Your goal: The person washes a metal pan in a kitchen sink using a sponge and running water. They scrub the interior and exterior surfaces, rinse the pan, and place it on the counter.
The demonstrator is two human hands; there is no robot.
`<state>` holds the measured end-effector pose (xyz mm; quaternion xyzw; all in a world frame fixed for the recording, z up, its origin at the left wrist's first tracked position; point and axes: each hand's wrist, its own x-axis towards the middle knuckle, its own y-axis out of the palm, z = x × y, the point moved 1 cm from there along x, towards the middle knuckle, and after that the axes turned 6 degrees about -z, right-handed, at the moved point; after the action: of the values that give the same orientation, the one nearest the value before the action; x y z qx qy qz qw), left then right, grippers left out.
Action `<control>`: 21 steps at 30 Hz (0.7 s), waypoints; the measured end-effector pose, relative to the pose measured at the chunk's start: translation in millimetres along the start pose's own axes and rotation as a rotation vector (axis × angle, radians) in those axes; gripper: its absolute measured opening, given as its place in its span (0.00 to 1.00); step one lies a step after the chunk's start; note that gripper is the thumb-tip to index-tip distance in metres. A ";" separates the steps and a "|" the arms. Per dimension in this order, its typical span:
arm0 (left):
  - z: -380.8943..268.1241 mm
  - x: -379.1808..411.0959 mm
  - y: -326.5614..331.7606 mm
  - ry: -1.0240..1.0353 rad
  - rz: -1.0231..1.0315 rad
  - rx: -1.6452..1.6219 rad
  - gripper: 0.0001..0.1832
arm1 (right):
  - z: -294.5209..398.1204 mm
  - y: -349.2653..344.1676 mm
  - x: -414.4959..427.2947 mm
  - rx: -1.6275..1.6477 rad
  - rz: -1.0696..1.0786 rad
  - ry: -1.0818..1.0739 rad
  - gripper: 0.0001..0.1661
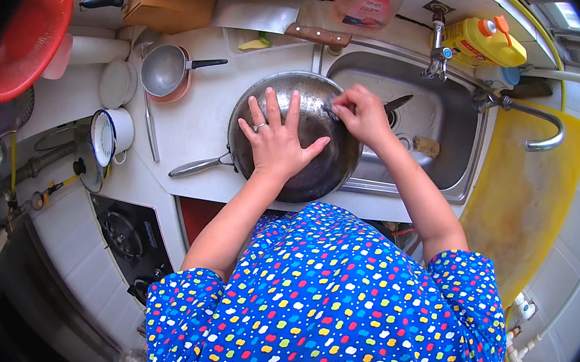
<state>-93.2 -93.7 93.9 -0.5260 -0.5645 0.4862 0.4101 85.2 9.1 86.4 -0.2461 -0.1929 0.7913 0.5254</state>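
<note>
An upturned metal wok (320, 173) lies bottom-up across the counter and the left rim of the sink. Its handle (197, 167) points left. Part of the bottom is shiny; the rest is dark brown. My left hand (280, 142) presses flat on the bottom with fingers spread, a ring on one finger. At the wok's right side, my right hand (364, 113) pinches a small grey scouring pad (331, 108) against the metal. The fingers hide much of the pad.
The steel sink (456, 165) holds a knife (398, 102) and a brown sponge (426, 147). A cleaver (318, 34) lies behind the wok, near a soap pump bottle (374, 0). Left stand a small saucepan (164, 70) and an enamel mug (120, 134). A yellow board (527, 200) leans right.
</note>
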 end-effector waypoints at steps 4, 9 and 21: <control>0.4 2.6 1.3 0.044 -0.029 -0.004 0.58 | -13.6 19.3 46.4 -0.020 -0.072 -0.022 0.08; -2.5 -6.8 -6.7 0.016 0.030 -0.006 0.57 | -25.7 -3.0 -9.5 0.056 -0.023 0.007 0.07; -2.5 -11.7 -6.2 0.019 0.051 0.011 0.56 | -19.1 -2.8 -36.4 0.133 -0.011 0.041 0.04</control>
<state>-90.7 -104.8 101.0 -0.5424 -0.5444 0.4946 0.4060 110.5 -22.7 79.5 -0.2261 -0.1305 0.7943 0.5486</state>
